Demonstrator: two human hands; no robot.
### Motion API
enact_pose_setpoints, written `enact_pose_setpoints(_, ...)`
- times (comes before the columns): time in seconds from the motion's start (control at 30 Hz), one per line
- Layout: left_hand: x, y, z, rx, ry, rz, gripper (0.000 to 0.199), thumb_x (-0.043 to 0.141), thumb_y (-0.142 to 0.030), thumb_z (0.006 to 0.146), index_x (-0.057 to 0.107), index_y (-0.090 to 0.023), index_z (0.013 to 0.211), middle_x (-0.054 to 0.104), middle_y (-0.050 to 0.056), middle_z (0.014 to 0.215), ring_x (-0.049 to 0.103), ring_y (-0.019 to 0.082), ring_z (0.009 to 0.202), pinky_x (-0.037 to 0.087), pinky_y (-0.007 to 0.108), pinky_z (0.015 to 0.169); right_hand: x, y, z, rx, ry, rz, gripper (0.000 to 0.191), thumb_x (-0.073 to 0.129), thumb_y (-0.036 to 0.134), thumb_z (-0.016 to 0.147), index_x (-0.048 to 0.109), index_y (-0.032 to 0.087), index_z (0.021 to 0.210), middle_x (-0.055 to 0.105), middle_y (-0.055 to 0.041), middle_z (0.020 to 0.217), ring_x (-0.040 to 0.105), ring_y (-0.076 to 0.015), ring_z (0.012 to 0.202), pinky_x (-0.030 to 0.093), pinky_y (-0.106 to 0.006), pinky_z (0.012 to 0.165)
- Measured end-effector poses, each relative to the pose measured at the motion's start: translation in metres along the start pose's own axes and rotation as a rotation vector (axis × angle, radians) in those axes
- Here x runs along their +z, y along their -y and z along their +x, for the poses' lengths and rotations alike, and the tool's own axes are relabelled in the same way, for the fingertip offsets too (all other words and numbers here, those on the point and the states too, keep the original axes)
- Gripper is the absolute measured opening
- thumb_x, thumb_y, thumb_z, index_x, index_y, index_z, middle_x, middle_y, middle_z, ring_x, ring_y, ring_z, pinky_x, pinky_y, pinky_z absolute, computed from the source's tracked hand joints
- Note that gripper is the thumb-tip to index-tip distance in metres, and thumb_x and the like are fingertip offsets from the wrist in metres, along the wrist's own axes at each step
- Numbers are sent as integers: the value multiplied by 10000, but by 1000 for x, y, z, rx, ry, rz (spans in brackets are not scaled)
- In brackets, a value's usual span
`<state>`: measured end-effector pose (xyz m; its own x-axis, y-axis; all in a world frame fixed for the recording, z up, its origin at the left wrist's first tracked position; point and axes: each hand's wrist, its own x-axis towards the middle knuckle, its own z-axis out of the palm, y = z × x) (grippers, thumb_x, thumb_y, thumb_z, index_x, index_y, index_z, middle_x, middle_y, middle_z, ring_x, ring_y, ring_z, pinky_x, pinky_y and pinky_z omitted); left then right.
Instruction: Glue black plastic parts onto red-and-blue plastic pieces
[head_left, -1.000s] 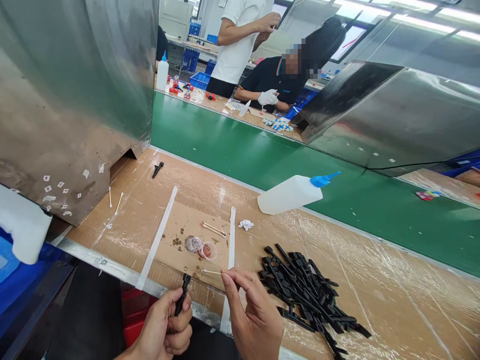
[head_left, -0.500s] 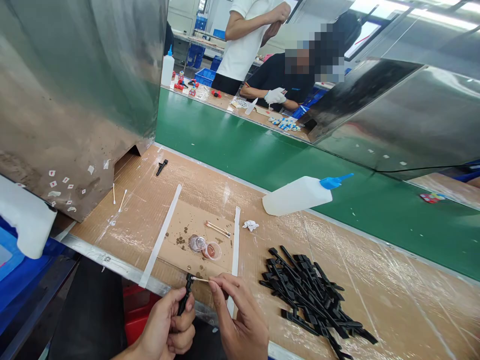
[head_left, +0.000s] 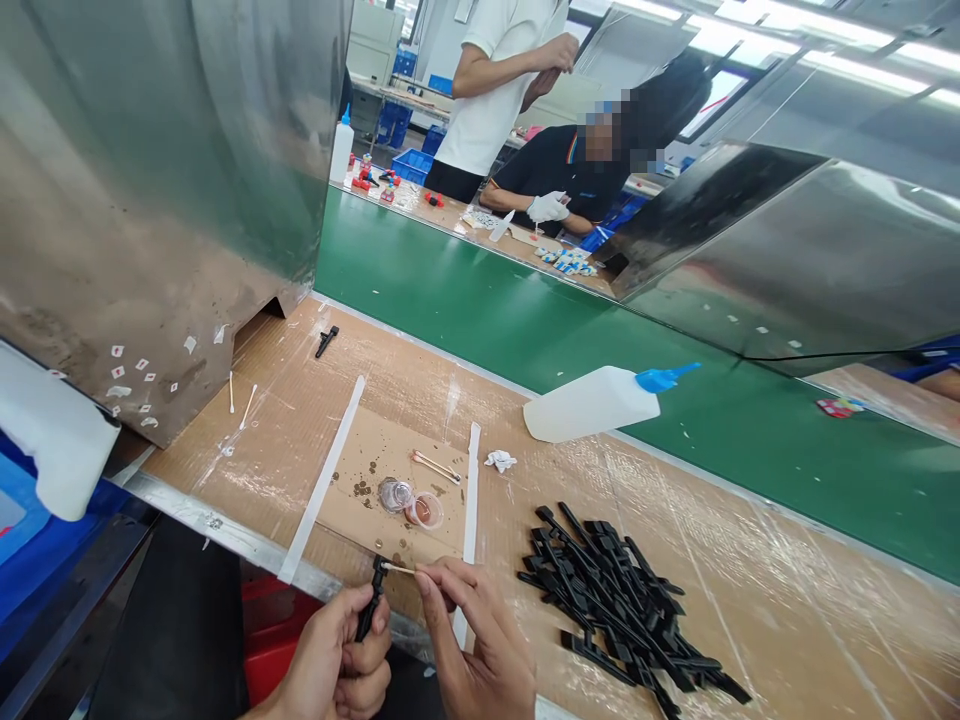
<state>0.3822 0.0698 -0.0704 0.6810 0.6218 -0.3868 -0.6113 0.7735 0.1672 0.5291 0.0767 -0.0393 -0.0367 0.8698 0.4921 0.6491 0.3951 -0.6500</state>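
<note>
My left hand (head_left: 349,650) is closed round a small black plastic part (head_left: 367,612), its knobbed end pointing up. Between thumb and fingertips, my right hand (head_left: 472,630) pinches a cotton swab (head_left: 399,569). The swab's tip touches the black part near its top, or lies just in front of it. Beyond my hands, two small clear cups sit on taped cardboard: one with clear contents (head_left: 393,494), the other, a reddish cup (head_left: 426,511). Used swabs (head_left: 436,466) lie behind them. A heap of black plastic parts (head_left: 615,600) is to the right.
A white squeeze bottle (head_left: 589,405) with blue nozzle lies on its side near the green belt (head_left: 465,300). A crumpled tissue (head_left: 500,460), one black part (head_left: 327,341) and two swabs (head_left: 248,407) are on the bench. A metal panel (head_left: 165,200) rises at left. Two people work opposite.
The view has tilted slightly, so the scene sits a little lower. Both hands keep their grips, with the swab still at the top of the black part.
</note>
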Motion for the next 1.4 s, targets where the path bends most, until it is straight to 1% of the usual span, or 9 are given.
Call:
enact_pose_setpoints(0.2, -3, 0, 1, -9, 7, -1, 453, 713, -588, 685, 485, -198, 706, 225, -152, 388, 61, 4, 274, 67, 147, 290, 0, 0, 0, -30, 13, -40, 192, 613, 61, 891, 631, 189, 1032, 614, -53, 908, 604, -157, 797, 511, -285, 694)
enact_pose_setpoints(0.37, -1, -1, 1, -7, 5, 4, 465, 714, -604, 672, 482, -201, 695, 210, -154, 380, 51, 6, 274, 61, 149, 287, -1, -1, -1, -67, 18, -42, 215, 620, 51, 878, 633, 190, 1042, 620, -52, 899, 613, -157, 768, 517, -284, 668)
enact_pose_setpoints(0.5, -1, -1, 0, -7, -2, 17, 483, 718, -620, 651, 477, -204, 694, 216, -155, 374, 52, 7, 269, 53, 152, 285, 0, -1, -2, -91, 25, -59, 202, 615, 41, 885, 629, 172, 1038, 609, -59, 904, 604, -150, 783, 513, -282, 681)
enact_pose_setpoints(0.6, -2, 0, 1, -23, -9, 22, 504, 723, -634, 631, 465, -205, 687, 216, -156, 371, 48, 6, 270, 35, 154, 288, 3, 1, -1, -101, 6, -61, 184, 615, 30, 886, 631, 155, 1019, 605, -63, 898, 595, -145, 789, 506, -280, 692)
enact_pose_setpoints(0.73, -4, 0, 2, -36, -31, 34, 515, 720, -645, 620, 457, -207, 689, 214, -157, 369, 49, 9, 275, 28, 155, 296, 5, 3, 2, -162, -27, -74, 209, 637, 2, 863, 630, 143, 1017, 614, -65, 888, 581, -149, 805, 500, -284, 701)
enact_pose_setpoints(0.93, -6, 2, 0, -39, -76, 61, 548, 711, -682, 602, 448, -209, 693, 213, -159, 371, 50, 10, 288, 13, 156, 306, 4, 6, 3, -190, 19, -124, 195, 636, 31, 878, 632, 147, 1035, 621, -67, 904, 582, -155, 826, 503, -289, 724)
enact_pose_setpoints(1.17, -4, 0, 0, -23, -48, 58, 545, 718, -671, 591, 436, -212, 671, 206, -161, 359, 37, 7, 277, 13, 163, 299, 1, 1, 1, -202, 115, -162, 187, 564, 48, 924, 619, 148, 1072, 614, -74, 935, 585, -155, 852, 508, -273, 751)
enact_pose_setpoints(1.4, -6, 1, 1, -23, -53, 52, 523, 701, -663, 611, 448, -210, 681, 208, -157, 369, 43, 11, 283, 17, 166, 306, -4, -2, 0, -255, 136, -194, 198, 536, 55, 941, 605, 140, 1107, 611, -86, 958, 587, -162, 886, 504, -272, 776)
